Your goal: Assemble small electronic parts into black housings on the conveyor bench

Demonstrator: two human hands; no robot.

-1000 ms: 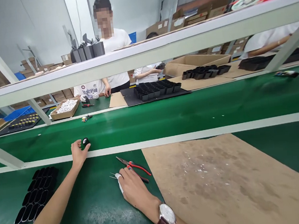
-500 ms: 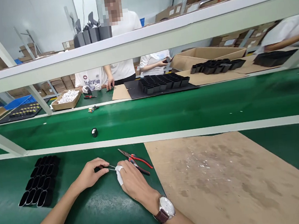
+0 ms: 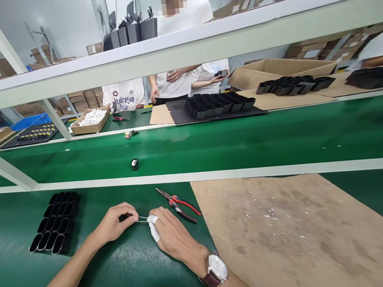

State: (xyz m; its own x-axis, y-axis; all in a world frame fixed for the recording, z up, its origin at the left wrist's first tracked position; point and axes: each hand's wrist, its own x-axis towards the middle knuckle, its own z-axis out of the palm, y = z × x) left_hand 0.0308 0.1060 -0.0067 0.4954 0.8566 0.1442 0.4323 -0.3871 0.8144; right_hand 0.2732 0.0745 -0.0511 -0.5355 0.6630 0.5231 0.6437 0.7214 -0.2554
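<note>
My left hand [image 3: 117, 222] is closed in a pinch on the ends of two thin white wires [image 3: 142, 219], stretched across the short gap to my right hand [image 3: 170, 233]. My right hand is curled shut over their other end; whatever else lies inside it is hidden. White wrapping covers its thumb and part of a finger, and a watch [image 3: 217, 268] sits on that wrist. Just beyond the right hand, red-and-black long-nose pliers [image 3: 177, 203] lie on the green bench. To the left stands a block of black oval open-ended housings [image 3: 56, 223] in rows.
Stained cardboard [image 3: 274, 231] covers the bench at right. Beyond a white rail [image 3: 216, 175] runs a green belt [image 3: 246, 139] carrying a small black part [image 3: 135, 164] and a small circuit board [image 3: 129, 134]. A shelf beam [image 3: 181, 50] crosses above. Co-workers stand opposite, near black trays [image 3: 219, 103].
My view has shifted slightly, so the scene sits a little further right. Both hands keep their grip on the wires. A co-worker opposite has raised one hand to the waist.
</note>
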